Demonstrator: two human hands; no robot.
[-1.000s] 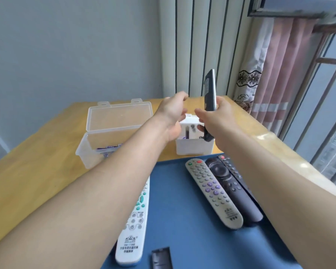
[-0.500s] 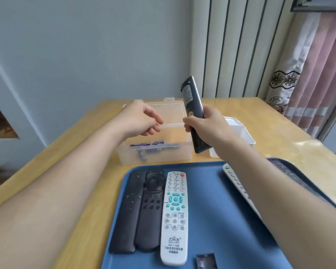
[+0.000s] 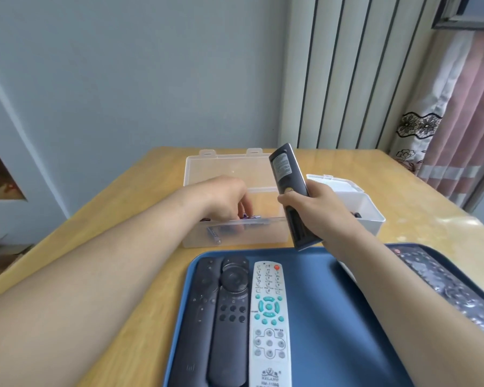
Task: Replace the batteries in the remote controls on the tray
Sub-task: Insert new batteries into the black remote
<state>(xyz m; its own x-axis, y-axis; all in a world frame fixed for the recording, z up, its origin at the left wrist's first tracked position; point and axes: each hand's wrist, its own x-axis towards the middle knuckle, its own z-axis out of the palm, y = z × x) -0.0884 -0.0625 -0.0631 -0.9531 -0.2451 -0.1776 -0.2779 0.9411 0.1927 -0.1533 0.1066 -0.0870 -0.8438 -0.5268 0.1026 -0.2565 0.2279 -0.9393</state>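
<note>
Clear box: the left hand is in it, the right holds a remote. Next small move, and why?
Probably pinch one of the batteries and lift it out: the left hand reaches into the clear box among them, its grip hidden, while the right hand holds the black remote, label side showing.

I counted one blue tray (image 3: 333, 331), two boxes, a clear box (image 3: 263, 233) and a white box (image 3: 372, 219), two black remotes (image 3: 232, 317), one white remote (image 3: 268, 325) and one raised remote (image 3: 288, 177). The blurred remotes (image 3: 444, 286) on the right I couldn't count.
</note>
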